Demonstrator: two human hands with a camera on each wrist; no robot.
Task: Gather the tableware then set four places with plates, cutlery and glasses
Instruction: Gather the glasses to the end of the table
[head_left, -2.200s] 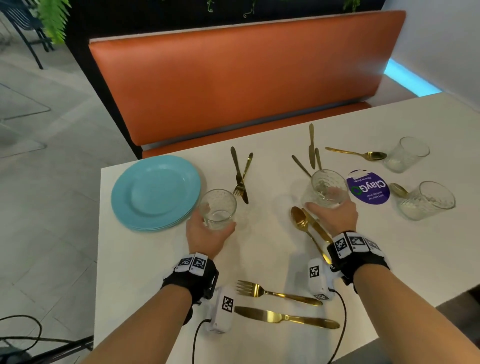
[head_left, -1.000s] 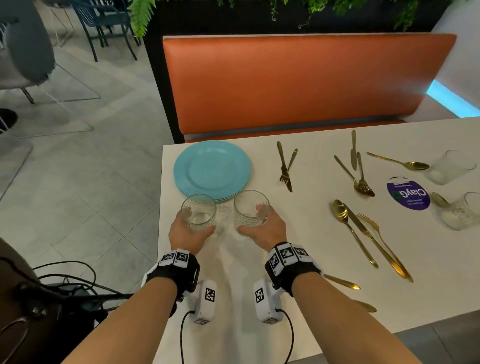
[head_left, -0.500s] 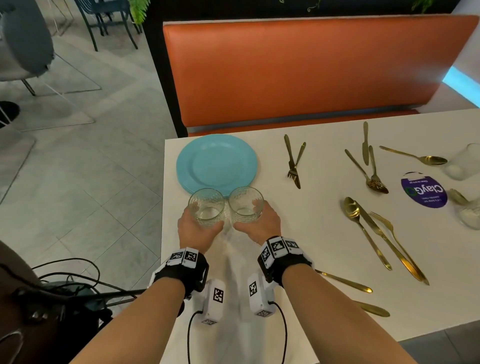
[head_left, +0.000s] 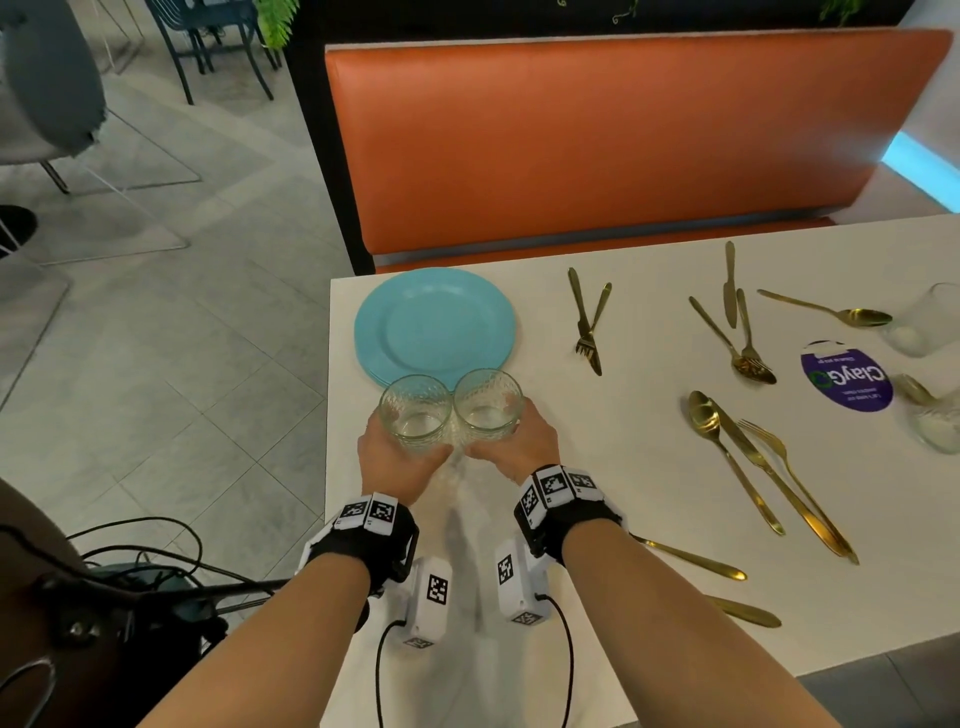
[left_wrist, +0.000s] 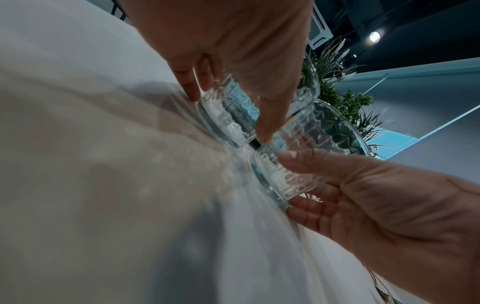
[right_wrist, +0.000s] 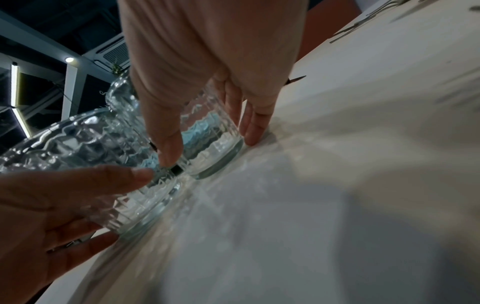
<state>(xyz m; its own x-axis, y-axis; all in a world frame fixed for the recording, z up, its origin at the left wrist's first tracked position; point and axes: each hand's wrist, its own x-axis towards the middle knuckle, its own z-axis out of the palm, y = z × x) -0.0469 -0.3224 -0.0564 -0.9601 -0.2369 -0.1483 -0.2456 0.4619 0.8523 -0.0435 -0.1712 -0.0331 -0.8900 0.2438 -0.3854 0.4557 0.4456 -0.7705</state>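
Two clear patterned glasses stand side by side, touching, on the white table (head_left: 597, 467) just in front of a stack of light blue plates (head_left: 435, 325). My left hand (head_left: 402, 460) grips the left glass (head_left: 414, 413) (left_wrist: 228, 115) (right_wrist: 91, 156) from the near side, thumb and fingers round its wall. My right hand (head_left: 511, 444) grips the right glass (head_left: 488, 402) (right_wrist: 210, 139) (left_wrist: 306, 148) the same way. Both glass bases sit on the tabletop. Gold cutlery lies scattered to the right: a knife and fork pair (head_left: 587, 325), another cluster (head_left: 737, 332) and a spoon, knife and fork group (head_left: 763, 462).
Two more glasses (head_left: 924, 322) (head_left: 940, 423) stand at the far right beside a round purple sticker (head_left: 847, 382). Gold handles (head_left: 701, 561) lie under my right forearm. The table's left edge runs close to the left glass. An orange bench back (head_left: 597, 135) is behind; cables (head_left: 130, 551) lie on the floor.
Both hands have slid their glasses to the left end of the table and brought them together in front of the plates until they touch.
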